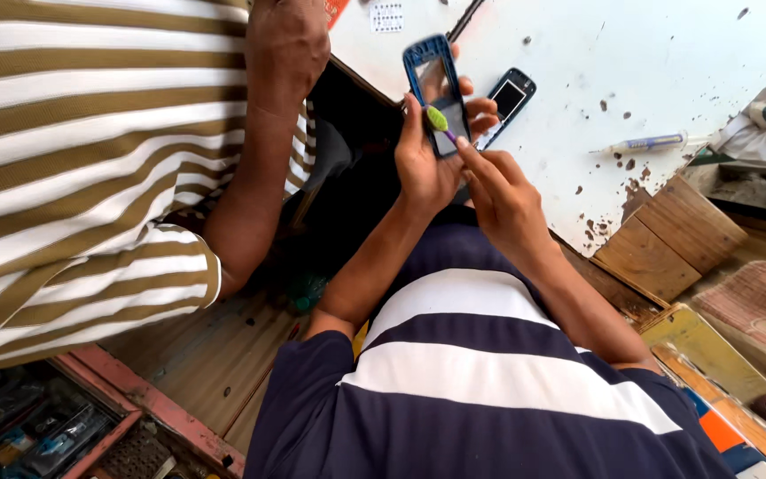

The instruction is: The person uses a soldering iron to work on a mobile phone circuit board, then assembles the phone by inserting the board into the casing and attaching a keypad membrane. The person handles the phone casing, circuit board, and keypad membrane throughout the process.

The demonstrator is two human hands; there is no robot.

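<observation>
clearly, seen from the head camera, the left hand (425, 164) is wrapped around a blue phone frame (432, 84), thumb on the near edge and fingertips showing past the far edge, so it is closed firmly on it and holds it up above the white tabletop (667, 53). the right hand (498, 191) pinches the thin purple handle of a small brush (439, 121) between thumb and forefinger, its green head resting on the lower part of the frame. the frame looks light, thin and stiff, probably brittle along its narrow rails, with a smooth glossy panel that could slip, so it seems best held by its long side edges, as it is now. just beyond it a dark phone part with a pale screen (509, 96) lies flat on the tabletop, and well to the right lies a slim syringe-like tube with a blue band (644, 143). at the top edge sit a small white card with a grid of dots (386, 16) and the corner of an orange package (337, 9), too cut off to tell more. another person's arm in a brown and white striped sleeve (263, 133) reaches to the table's edge.
</observation>
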